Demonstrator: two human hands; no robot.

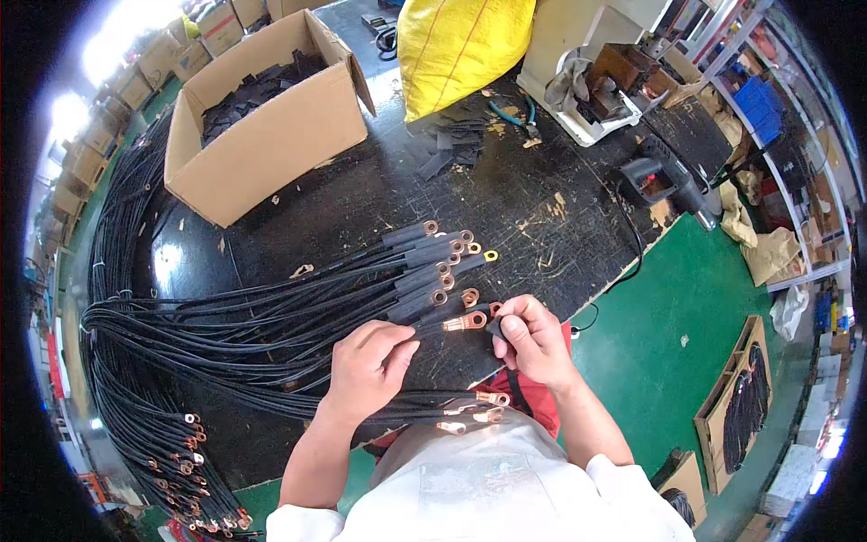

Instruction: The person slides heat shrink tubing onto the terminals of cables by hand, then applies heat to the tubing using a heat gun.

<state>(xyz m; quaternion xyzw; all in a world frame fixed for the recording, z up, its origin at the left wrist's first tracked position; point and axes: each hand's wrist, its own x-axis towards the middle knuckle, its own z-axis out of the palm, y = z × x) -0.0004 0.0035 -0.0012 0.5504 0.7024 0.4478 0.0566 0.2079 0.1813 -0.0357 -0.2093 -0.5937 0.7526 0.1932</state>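
Observation:
Many black cables point(226, 334) lie across the dark table, with copper ring lugs at their ends. My left hand point(372, 361) is closed around one black cable, whose copper lug point(465, 322) points right toward my other hand. Between the thumb and fingers of my right hand point(533, 339) is a short black sleeve point(495, 331), just right of that lug. Several cable ends with black sleeves point(424, 255) lie beyond my hands. Nearer my body, more bare copper lugs point(492, 397) rest at the table edge.
An open cardboard box point(271, 135) holds black sleeves. Loose black sleeves point(447, 149), pliers point(519, 122) and a yellow sack point(461, 54) are at the back. A heat gun point(664, 181) lies at the right, near a white tray point(591, 131). Hanging cables point(181, 452) fill the left side.

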